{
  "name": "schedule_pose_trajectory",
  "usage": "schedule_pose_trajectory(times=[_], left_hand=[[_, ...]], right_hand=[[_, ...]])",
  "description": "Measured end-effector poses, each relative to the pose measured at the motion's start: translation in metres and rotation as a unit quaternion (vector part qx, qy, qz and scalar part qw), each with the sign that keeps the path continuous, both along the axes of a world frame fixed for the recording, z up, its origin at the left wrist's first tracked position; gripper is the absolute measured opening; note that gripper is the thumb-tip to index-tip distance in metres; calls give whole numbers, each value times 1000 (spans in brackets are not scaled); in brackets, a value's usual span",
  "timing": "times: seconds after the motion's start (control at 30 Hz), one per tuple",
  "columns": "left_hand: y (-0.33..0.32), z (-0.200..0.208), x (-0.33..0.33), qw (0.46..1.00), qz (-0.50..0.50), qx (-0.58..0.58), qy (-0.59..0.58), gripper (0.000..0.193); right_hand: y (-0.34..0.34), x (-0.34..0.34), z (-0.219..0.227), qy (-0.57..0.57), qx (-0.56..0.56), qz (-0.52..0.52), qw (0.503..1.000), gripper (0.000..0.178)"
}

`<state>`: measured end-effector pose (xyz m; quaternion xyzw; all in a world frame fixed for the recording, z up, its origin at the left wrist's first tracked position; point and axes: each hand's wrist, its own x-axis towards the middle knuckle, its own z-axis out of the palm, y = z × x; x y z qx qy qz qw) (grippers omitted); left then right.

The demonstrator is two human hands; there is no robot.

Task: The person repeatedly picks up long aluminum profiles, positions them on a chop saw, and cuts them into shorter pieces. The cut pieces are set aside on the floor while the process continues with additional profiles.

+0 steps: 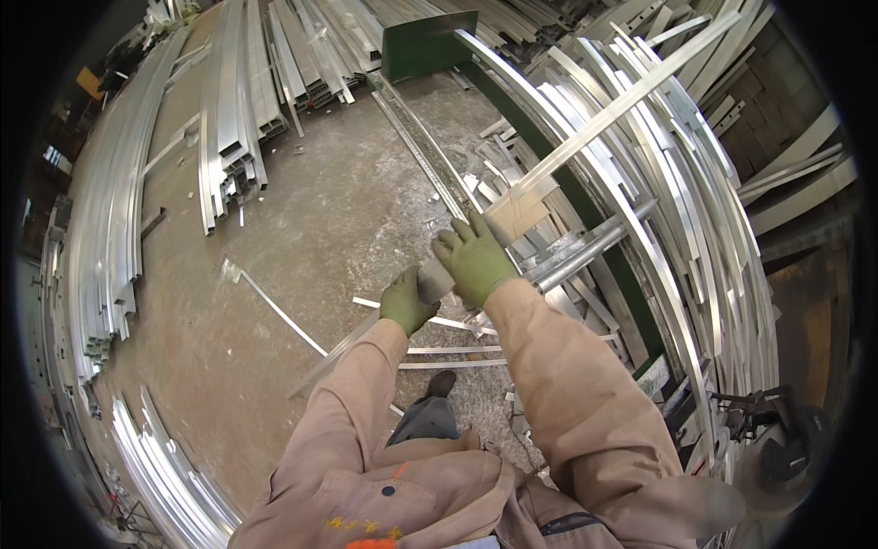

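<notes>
A long pale metal bar (622,112) slants across the view from the upper right down to the lower left, passing through both my gloved hands. My left hand (409,302), in a green glove, is closed around its nearer stretch. Just ahead, my right hand (475,260) lies over the bar with its fingers bent round it. Between the hands a grey, flat-faced stretch of the bar shows. Beside my right hand is a tan, flat-sided section (519,213); whether it belongs to the bar I cannot tell.
Right of me, a green metal frame (549,137) with a round steel tube (585,254) stands beside many stacked strips (681,183). Bundled aluminium profiles (233,110) lie on the floor (315,197) at left and far side. Loose thin strips (453,350) lie near my foot.
</notes>
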<state>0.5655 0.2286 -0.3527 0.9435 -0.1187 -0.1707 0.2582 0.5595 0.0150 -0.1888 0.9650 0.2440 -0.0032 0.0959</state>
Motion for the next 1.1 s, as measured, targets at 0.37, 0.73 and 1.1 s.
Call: schedule_pose_trajectory(times=[0.37, 0.73, 1.1], left_hand=[[-59, -63, 17, 999, 26, 24, 10, 105], [-54, -52, -5, 997, 30, 8, -66, 145], [17, -60, -144, 920, -52, 257, 292, 92]], right_hand=[[-61, -222, 67, -31, 286, -119, 950, 56], [-93, -432, 79, -125, 326, -441, 827, 49], [-174, -581, 126, -284, 313, -500, 755, 49]])
